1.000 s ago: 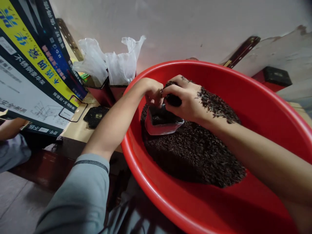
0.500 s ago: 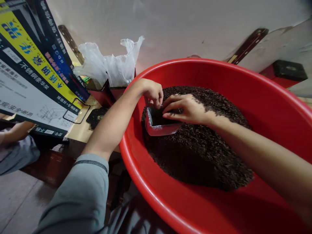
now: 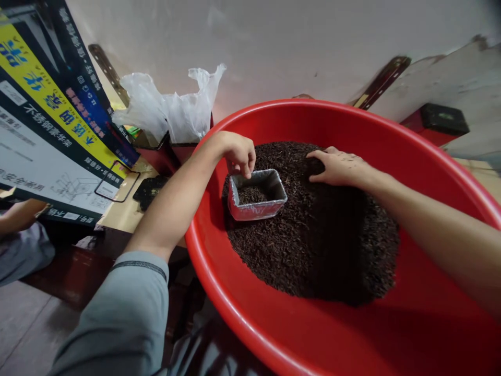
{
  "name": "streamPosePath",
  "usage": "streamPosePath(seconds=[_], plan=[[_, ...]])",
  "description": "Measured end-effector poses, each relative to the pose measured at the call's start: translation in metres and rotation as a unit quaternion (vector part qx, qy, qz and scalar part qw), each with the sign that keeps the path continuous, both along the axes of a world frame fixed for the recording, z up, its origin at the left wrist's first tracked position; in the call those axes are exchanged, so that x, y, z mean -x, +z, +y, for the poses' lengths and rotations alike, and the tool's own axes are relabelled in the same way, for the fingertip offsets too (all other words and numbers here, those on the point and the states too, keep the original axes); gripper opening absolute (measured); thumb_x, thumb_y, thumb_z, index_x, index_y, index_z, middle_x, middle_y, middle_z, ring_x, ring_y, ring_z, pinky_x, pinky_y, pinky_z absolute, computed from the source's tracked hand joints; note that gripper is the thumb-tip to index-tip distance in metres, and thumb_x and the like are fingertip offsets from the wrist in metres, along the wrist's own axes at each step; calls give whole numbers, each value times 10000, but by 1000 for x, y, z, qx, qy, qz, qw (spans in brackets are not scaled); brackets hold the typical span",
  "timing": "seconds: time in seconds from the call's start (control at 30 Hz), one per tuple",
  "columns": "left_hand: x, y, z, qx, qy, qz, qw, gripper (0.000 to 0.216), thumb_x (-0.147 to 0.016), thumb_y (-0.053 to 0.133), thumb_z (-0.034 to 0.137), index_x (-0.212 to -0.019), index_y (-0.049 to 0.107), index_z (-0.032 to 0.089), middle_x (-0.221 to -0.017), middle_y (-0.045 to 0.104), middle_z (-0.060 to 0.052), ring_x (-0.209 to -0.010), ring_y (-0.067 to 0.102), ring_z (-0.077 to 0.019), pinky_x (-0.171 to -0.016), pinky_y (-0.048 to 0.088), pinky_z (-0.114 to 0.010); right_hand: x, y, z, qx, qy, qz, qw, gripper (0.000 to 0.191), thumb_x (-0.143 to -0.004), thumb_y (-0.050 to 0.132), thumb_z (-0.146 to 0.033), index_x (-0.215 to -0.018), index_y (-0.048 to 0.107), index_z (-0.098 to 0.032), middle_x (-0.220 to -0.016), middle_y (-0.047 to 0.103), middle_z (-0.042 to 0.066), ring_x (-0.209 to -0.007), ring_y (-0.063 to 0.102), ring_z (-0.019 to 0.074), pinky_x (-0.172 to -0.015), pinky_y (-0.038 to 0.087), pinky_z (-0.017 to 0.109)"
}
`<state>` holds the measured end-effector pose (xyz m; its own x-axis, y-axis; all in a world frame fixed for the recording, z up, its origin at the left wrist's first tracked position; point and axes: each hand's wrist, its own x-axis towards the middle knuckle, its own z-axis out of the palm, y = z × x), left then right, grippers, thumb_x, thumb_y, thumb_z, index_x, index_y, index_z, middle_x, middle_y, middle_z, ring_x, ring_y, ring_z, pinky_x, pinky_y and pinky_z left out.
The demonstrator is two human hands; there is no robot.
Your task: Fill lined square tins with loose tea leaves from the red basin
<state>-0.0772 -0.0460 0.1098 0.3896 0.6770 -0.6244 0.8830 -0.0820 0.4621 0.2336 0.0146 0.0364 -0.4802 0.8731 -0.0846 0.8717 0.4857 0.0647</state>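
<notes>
A big red basin (image 3: 410, 156) holds a heap of dark loose tea leaves (image 3: 313, 245). A small silvery rectangular tray (image 3: 256, 202) sits on the heap at its left side, with some leaves inside. My left hand (image 3: 238, 154) pinches the tray's far left rim, fingers curled closed on it. My right hand (image 3: 338, 167) lies on the leaves to the right of the tray, fingers together and pressed into the heap.
Clear plastic bags (image 3: 168, 109) stand in dark red boxes left of the basin. A printed cardboard box (image 3: 47, 120) leans at the far left. Another person's arm (image 3: 18, 214) shows at the left edge. A wooden table (image 3: 125, 209) lies under these.
My right hand left the tray's opening and moved right onto the leaf heap. The tray now sits level with its inside showing. My left hand kept its hold on the rim.
</notes>
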Motion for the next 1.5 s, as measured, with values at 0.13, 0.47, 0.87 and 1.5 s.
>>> streamPosePath(seconds=[0.13, 0.47, 0.87, 1.5], plan=[[-1, -1, -2, 9, 15, -3, 1000, 398, -629, 895, 426, -949, 851, 192, -766, 696, -57, -828, 613, -210, -846, 530, -399, 20, 15, -30, -21, 19, -30, 999, 600, -850, 682, -438, -1433, 619, -313, -1411, 614, 138, -1157, 663, 374, -940, 543, 510], [7, -11, 7, 20, 0, -37, 999, 326, -592, 909, 411, -849, 852, 219, -724, 696, -44, -810, 617, -204, -843, 532, -414, 29, 51, -49, -33, 110, 119, 986, 398, -805, 662, -388, -1195, 732, -353, -1237, 710, 38, -1068, 684, 296, -888, 561, 442], [0, -2, -3, -12, 23, -19, 999, 312, -628, 829, 307, -918, 839, 192, -716, 690, -13, -768, 630, -175, -765, 530, -333, 95, 82, -86, -10, 356, 255, 899, 305, -798, 673, -279, -1093, 749, -263, -1198, 683, 81, -1036, 666, 261, -904, 534, 397], [9, -12, 9, 14, 9, -40, 999, 415, -571, 863, 370, -965, 853, 241, -781, 712, -7, -909, 646, -219, -901, 525, -384, 100, 78, -76, 32, 430, 274, 860, 223, -988, 611, -410, -1014, 798, -292, -1086, 780, 40, -960, 721, 204, -886, 576, 366]])
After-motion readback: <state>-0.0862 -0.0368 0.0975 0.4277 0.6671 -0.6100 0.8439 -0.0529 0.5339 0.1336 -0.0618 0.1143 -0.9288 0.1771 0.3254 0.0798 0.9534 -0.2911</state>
